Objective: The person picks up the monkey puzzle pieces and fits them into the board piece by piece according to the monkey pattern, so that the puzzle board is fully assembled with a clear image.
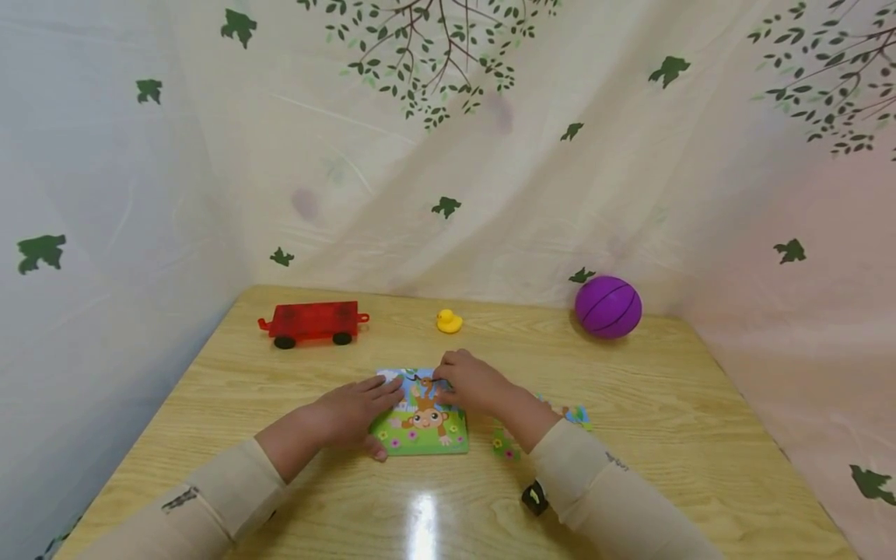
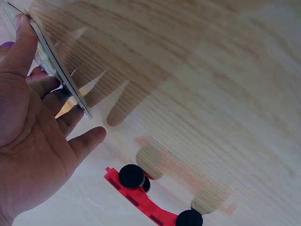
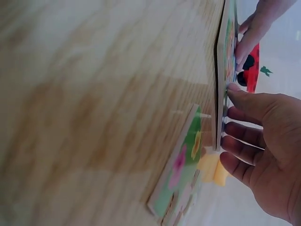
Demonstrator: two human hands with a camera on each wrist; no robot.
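Observation:
A square jigsaw puzzle with a monkey, green grass and flowers lies on the table. My left hand rests on its left part, fingers spread over the picture and thumb near the lower edge. The left wrist view shows this hand beside the puzzle, seen edge-on. At the puzzle's upper right corner, my right hand touches the picture with its fingertips. In the right wrist view, this hand's thumb lies on the puzzle; no piece shows between thumb and fingers. Loose puzzle pieces lie beside my right forearm, partly hidden.
A red toy wagon stands at the back left of the wooden table. Behind the puzzle sits a yellow rubber duck. A purple ball is at the back right. Leaf-patterned cloth hangs behind the table.

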